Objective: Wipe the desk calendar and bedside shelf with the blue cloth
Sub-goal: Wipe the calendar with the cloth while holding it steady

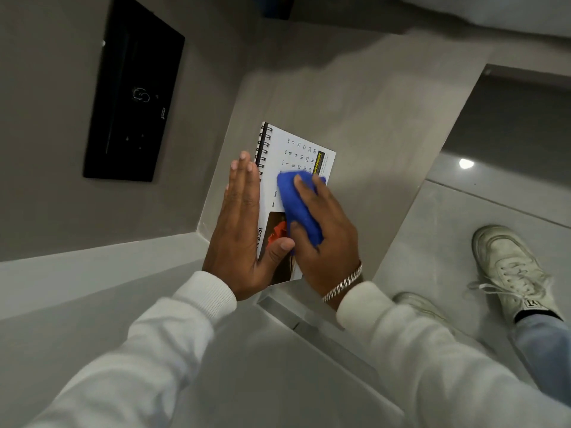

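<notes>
Sleeves near me; my left hand lies flat bracing the calendar, right hand grips the cloth; I'd wipe gently.

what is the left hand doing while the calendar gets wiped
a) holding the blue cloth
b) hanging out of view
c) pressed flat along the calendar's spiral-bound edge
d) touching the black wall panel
c: the left hand lies open along the spiral side of the desk calendar, while the right hand holds the blue cloth.

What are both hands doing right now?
Left hand: open, flat, steadying the desk calendar.
Right hand: closed on the blue cloth, pressing it onto the calendar.
</notes>
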